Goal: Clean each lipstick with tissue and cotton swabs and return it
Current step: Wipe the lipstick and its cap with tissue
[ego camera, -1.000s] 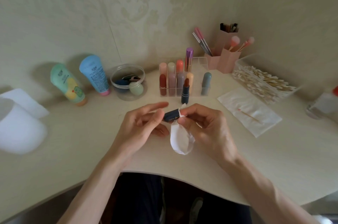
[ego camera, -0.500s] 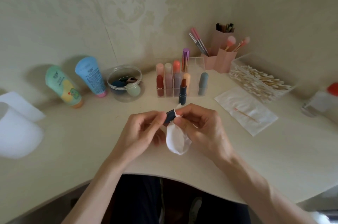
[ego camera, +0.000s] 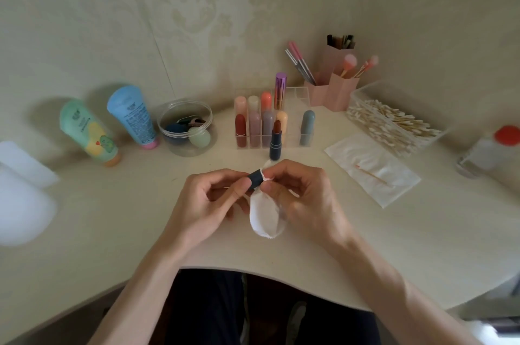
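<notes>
Taking the hands as the dial's centre, we list:

1. Dark blue cap (ego camera: 256, 179), one. The left hand (ego camera: 213, 199) pinches it between thumb and curled fingers. Its open end faces the right hand (ego camera: 305, 198), so that, we judge, the mouth can be wiped.
2. White tissue (ego camera: 266, 216), one. The right hand's fingertips pinch a corner of it against the cap's mouth. The rest hangs slack toward 6 o'clock.
3. Uncapped lipstick (ego camera: 275, 142), one, at 12 o'clock. It stands upright on the desk (ego camera: 112, 204), just in front of the clear organiser (ego camera: 294, 130). We judge it was stood bullet-up to keep colour off the desk until its cap returns.
4. Capped lipsticks (ego camera: 241, 129), nine, also at 12 o'clock. All are upright in the organiser, four in the back row and five in the front.
5. Box of cotton swabs (ego camera: 394, 125), one, at 2 o'clock and within the right hand's reach. The swabs are too many to count.
6. Flat tissue (ego camera: 365, 156), one, between 2 and 3 o'clock. One used swab (ego camera: 371, 175) lies on it, so we take it for a resting mat.
7. Cream tubes, two, at 10 o'clock: one green (ego camera: 87, 130), one blue (ego camera: 132, 116). Both stand cap-down.
8. Round clear tub (ego camera: 168, 119), one, at 11 o'clock. It holds sponges whose count is unclear.
9. Pink brush holder (ego camera: 343, 91), one, at 1 o'clock.
10. Red-capped bottle (ego camera: 489, 147), one, at 3 o'clock, blurred.
</notes>
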Tool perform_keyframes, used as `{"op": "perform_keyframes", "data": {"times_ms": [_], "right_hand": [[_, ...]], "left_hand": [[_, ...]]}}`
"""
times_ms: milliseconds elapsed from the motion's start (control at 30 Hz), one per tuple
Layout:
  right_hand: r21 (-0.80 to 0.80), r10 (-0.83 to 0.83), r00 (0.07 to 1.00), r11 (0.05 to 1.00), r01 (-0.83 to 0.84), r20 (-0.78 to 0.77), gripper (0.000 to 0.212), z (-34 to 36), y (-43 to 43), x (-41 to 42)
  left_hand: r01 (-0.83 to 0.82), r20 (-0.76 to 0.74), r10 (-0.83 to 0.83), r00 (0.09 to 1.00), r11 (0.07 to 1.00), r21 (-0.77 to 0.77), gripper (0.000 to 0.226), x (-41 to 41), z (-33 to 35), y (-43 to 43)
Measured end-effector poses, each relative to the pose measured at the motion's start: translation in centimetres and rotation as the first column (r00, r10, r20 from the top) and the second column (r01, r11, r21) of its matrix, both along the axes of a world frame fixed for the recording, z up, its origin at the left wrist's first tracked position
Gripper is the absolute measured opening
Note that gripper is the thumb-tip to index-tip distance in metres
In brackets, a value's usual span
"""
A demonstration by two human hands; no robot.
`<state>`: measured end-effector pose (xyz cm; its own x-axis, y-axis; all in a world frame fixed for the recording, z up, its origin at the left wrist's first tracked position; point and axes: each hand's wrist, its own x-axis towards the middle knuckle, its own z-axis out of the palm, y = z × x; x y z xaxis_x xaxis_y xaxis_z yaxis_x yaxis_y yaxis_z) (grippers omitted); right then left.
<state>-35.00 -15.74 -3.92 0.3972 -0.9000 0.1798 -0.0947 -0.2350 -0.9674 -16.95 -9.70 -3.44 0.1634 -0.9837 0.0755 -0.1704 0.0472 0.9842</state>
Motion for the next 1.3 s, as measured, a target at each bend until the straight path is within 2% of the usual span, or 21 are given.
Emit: {"op": "perform_keyframes", "data": {"times_ms": [100,233,367,533,633,700,833,933,1000,1067,1133,1200,1300], "right_hand": [[-0.001,0.003,1.0,1.0,-0.003,-0.001,0.023,-0.2,-0.1,0.0],[-0.042,0.002,1.0,0.999,-0.001,0.024,0.01,-0.1,-0.1,0.0],[-0.037,-0.006,1.0,0.999,0.006,-0.001,0.021,-0.1,0.2,0.0],[0.027,-0.012,1.0,1.0,0.011,0.023,0.012,-0.2,0.2,-0.1],[0.019,-0.01,0.999,1.0,0.009,0.053,0.007,-0.1,0.1,-0.2],[-0.014,-0.005,0.999,1.0,0.006,0.037,0.013,0.0,0.3,-0.2],[-0.03,0.003,1.0,1.0,-0.004,-0.019,0.014,-0.1,0.5,-0.2],[0.039,-0.009,1.0,0.999,0.009,0.007,0.009,-0.1,0.4,-0.2],[0.126,-0.027,0.999,0.992,0.021,0.041,0.007,0.1,0.5,-0.2],[0.219,-0.03,0.999,0.975,0.021,0.039,0.003,0.5,0.5,-0.2],[0.324,-0.028,0.999,0.946,0.017,0.029,0.006,1.1,0.4,-0.4],[0.445,-0.043,0.993,0.895,-0.009,0.106,0.006,1.7,0.2,-0.7],[0.48,-0.103,0.973,0.877,-0.01,0.209,0.012,2.0,-0.3,-1.5]], "left_hand": [[-0.027,0.045,0.029,0.999,0.998,-0.05,0.024,0.4,-0.3,-0.1],[-0.018,-0.031,0.017,0.999,1.0,-0.018,0.025,-0.1,0.1,-0.1],[-0.002,-0.065,0.002,0.998,1.0,0.002,0.021,-0.1,-0.1,-0.2],[-0.038,-0.02,0.036,0.999,0.995,-0.089,0.026,0.1,-0.3,-0.4],[-0.022,-0.076,0.017,0.997,0.998,-0.058,0.029,0.0,0.1,-0.3],[-0.005,-0.085,0.003,0.996,0.999,-0.031,0.027,0.0,0.0,-0.2],[-0.019,0.012,0.021,1.0,0.995,-0.101,0.016,0.0,-0.2,-0.1],[-0.059,0.072,0.071,0.995,0.987,-0.152,0.017,-0.3,0.0,0.0],[-0.09,0.217,0.151,0.964,0.959,-0.267,0.02,-0.5,-0.1,0.2],[-0.035,0.386,0.202,0.9,0.917,-0.398,0.021,-0.5,-0.5,0.4],[0.035,0.497,0.208,0.843,0.9,-0.435,0.026,-0.5,-0.8,0.4],[-0.025,0.433,0.208,0.877,0.92,-0.392,0.026,-0.6,-0.9,0.3],[-0.141,0.065,0.158,0.985,0.966,-0.216,0.02,-0.2,-0.6,-0.2]]}}
